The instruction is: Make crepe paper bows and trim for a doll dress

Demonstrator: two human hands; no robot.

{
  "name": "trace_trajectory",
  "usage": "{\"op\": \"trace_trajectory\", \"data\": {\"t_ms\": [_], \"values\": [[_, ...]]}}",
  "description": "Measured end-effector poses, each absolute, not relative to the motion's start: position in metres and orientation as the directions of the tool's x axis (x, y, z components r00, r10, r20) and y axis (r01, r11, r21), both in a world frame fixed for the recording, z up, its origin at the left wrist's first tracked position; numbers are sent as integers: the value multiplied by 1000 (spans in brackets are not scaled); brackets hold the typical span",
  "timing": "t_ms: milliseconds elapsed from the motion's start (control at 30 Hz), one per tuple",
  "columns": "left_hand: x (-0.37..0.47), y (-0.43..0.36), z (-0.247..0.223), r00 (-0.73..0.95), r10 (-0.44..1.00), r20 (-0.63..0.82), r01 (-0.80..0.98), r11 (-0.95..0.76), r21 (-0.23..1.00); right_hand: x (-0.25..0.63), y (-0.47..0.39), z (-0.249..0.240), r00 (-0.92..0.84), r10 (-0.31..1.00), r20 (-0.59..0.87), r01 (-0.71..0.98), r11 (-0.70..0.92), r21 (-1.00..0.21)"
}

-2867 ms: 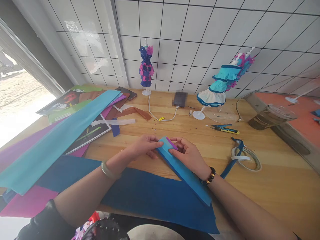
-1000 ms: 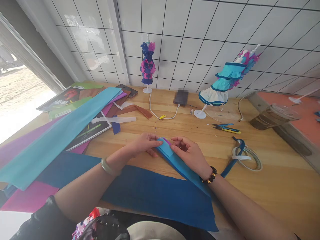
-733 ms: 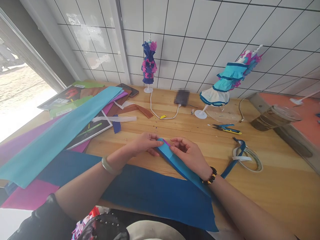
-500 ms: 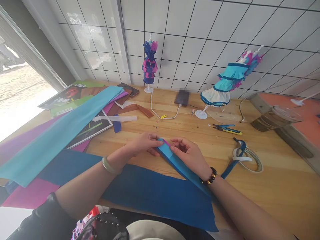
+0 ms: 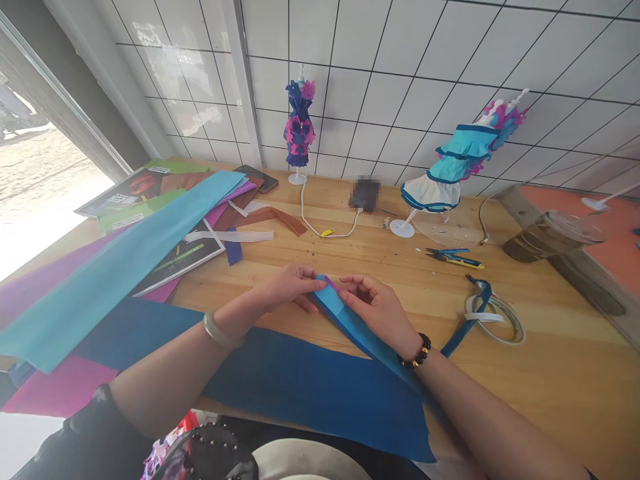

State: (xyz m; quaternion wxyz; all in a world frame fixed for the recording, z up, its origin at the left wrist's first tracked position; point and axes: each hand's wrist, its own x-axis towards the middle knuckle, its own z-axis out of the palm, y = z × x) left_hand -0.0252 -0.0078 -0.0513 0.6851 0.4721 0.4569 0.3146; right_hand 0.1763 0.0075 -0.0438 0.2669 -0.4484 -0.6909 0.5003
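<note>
A long blue strip (image 5: 357, 327), light blue on top with a darker edge, slants across the table under my hands. My left hand (image 5: 295, 287) pinches its upper end between thumb and fingers. On the strip's top edge lies a thin purple piece (image 5: 331, 284), between my two thumbs. My right hand (image 5: 377, 310) grips the strip's right edge by the purple piece, its fingers curled. Below, a wide dark blue sheet (image 5: 310, 387) spreads along the table's front edge, passing under my left forearm.
Light blue (image 5: 145, 260) and pink sheets overlap magazines on the left. Two small dressed stands (image 5: 299, 127) (image 5: 450, 167) are at the wall. Cutters (image 5: 457, 259), a tape roll (image 5: 515, 320) with a dark blue strip, and a cup (image 5: 545, 237) lie at right.
</note>
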Motion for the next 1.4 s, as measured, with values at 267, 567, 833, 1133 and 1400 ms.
{"op": "trace_trajectory", "data": {"t_ms": [267,567,833,1133,1400], "values": [[-26,-9,-50,379,868,-321,12,342,940,177,10,-47,-431,901,-56,369,119,-922],[-23,-9,-48,380,871,-311,2,336,942,176,7,-45,-545,834,-88,282,83,-956],[-24,-10,-47,390,868,-309,3,334,943,175,7,-44,-518,851,-93,309,85,-947],[-25,-10,-47,413,864,-287,-43,334,942,176,9,-50,-513,856,-66,270,88,-959],[-23,-12,-45,419,874,-246,-101,315,944,177,10,-47,-421,907,-31,269,93,-959]]}}
